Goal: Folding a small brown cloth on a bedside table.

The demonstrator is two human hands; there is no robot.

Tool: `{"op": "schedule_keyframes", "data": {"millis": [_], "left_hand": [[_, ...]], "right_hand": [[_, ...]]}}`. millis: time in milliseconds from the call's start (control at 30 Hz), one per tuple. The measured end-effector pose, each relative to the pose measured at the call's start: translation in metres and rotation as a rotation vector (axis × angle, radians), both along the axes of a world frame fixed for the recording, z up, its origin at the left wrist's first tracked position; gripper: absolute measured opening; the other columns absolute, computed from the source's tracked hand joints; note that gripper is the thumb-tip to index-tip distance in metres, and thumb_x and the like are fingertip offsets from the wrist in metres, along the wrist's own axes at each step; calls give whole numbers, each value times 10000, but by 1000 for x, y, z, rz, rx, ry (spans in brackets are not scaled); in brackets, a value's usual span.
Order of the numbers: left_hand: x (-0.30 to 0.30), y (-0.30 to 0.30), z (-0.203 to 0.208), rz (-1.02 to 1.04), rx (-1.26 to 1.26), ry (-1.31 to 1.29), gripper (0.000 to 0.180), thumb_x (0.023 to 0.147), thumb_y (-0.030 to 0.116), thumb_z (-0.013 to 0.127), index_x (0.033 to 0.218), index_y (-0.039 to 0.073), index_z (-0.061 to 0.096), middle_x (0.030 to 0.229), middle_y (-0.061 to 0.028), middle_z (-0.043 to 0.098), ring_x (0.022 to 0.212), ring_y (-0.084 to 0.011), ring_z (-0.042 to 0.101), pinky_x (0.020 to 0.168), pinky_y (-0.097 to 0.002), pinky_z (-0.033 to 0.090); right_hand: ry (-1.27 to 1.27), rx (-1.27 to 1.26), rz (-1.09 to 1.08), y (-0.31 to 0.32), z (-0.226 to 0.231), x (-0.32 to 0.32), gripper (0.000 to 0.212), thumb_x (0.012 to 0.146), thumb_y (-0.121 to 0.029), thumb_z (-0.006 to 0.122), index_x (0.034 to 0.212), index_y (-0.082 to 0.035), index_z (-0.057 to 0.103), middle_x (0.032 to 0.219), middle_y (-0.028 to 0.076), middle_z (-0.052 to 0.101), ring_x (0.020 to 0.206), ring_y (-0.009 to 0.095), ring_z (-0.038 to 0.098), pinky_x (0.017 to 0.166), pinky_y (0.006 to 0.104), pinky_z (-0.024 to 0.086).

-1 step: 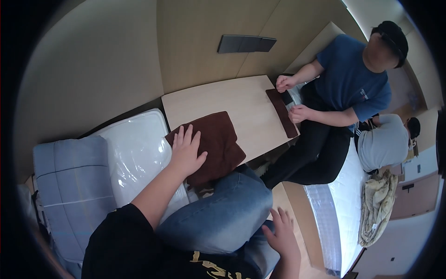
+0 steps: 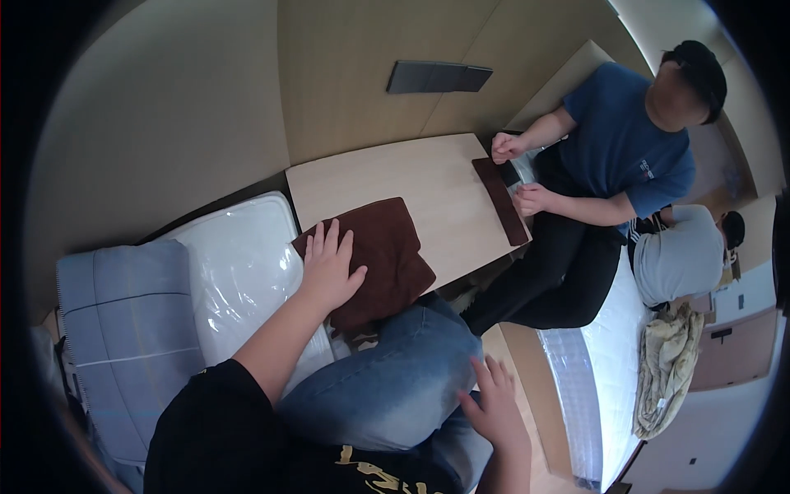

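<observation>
Press evenly with left hand (image 2: pixel 331 267), palm down, fingers slightly apart, on folded brown cloth (image 2: pixel 391 239) at near end of pale wood tabletop (image 2: pixel 387 165); smooth creases outward without dragging. Use right hand (image 2: pixel 494 403), empty, fingers spread beside jeans (image 2: pixel 387 379), to steady edges.

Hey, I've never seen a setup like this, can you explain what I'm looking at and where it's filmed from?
There's no machine here, just a person's two bare hands. A wide fisheye camera on that person's head looks down, so straight edges bend. The left hand lies spread on a folded dark brown cloth, which lies partly on a pale wooden tabletop. The right hand is by the jeans, with nothing visible in it. At the tabletop's far end is a brown strip, beside a seated co-worker in a blue T-shirt.
</observation>
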State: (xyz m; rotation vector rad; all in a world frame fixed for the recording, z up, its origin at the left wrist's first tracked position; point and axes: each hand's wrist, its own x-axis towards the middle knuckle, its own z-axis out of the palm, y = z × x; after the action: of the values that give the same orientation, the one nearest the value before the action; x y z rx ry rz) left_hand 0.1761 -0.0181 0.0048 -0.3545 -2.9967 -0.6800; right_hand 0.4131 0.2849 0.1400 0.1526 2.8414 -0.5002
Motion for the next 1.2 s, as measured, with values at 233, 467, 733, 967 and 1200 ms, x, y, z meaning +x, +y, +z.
{"op": "schedule_keyframes", "data": {"millis": [233,467,733,967,1200], "left_hand": [[-8,0,-38,69,-111,115,881,929,483,719,1645,47,448,1747,-296,282,1625,-529,195,1313,-667,131],[-22,15,-30,25,-60,65,888,905,478,698,1654,75,442,1745,-304,273,1613,-558,195,1294,-711,127],[-78,11,-28,-70,-79,115,885,866,520,706,1629,118,506,1737,-290,318,1616,-543,212,1272,-752,131],[-174,37,-16,-205,-200,-6,718,1024,580,561,1649,234,496,1789,-158,300,1663,-427,187,1338,-652,99],[-217,56,-22,-284,-216,40,670,1043,550,550,1643,254,510,1795,-123,299,1667,-397,194,1349,-623,115]], "right_hand": [[328,-210,478,-112,-53,-199,619,1040,-241,615,1608,-46,465,1669,295,410,1574,510,341,1297,594,277],[26,142,148,-128,-150,-302,724,1099,-576,441,1754,-339,243,1849,119,98,1698,391,64,1259,790,56],[140,262,138,-128,-163,-323,634,1136,-493,397,1740,-325,301,1832,132,177,1688,389,127,1265,780,89],[260,268,54,-108,-177,-320,721,1103,-461,491,1713,-108,341,1777,262,253,1647,477,203,1274,728,176],[108,264,-44,-114,-167,-312,760,1099,-533,478,1747,-192,271,1797,287,153,1629,597,97,1187,853,159]]}}
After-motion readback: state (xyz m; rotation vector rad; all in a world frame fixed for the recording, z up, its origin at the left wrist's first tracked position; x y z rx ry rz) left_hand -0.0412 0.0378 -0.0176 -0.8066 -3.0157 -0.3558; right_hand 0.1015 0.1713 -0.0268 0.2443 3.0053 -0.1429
